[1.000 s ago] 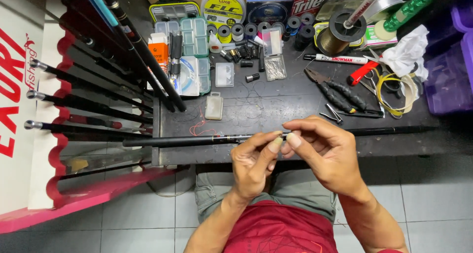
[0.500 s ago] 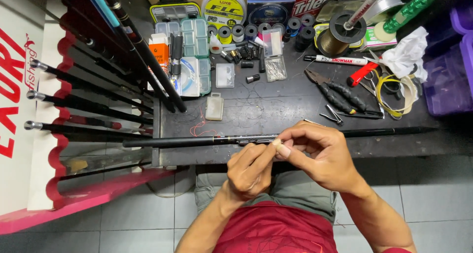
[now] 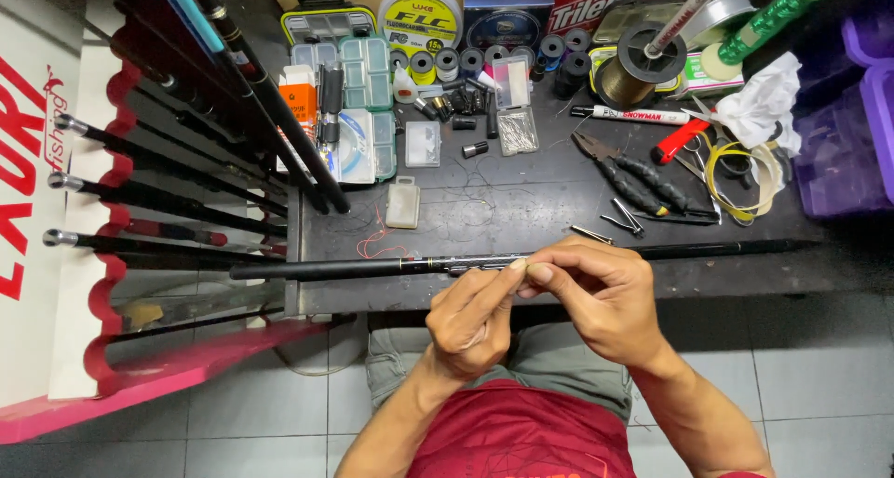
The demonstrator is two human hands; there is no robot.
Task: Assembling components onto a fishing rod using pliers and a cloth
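Note:
A long black fishing rod [image 3: 354, 269] lies across the front edge of the dark worktable [image 3: 521, 203], running left to right. My left hand [image 3: 475, 320] and my right hand [image 3: 596, 296] meet over its middle, fingertips pinched together just in front of the rod. Something very small or a thin line seems held between the fingertips, too fine to make out. Both hands hover close to the rod; the right hand covers part of it.
Black pliers [image 3: 633, 180] and small metal pieces lie behind my right hand. Tackle boxes [image 3: 358, 115], line spools [image 3: 638, 64], a marker [image 3: 629, 115] and a white cloth [image 3: 759, 101] crowd the table's back. A red rack with several rods [image 3: 158, 203] stands left. Purple bins [image 3: 852, 124] sit right.
Both hands have shifted slightly along the rod and the fingertips have reworked their pinch. The rod stays in place.

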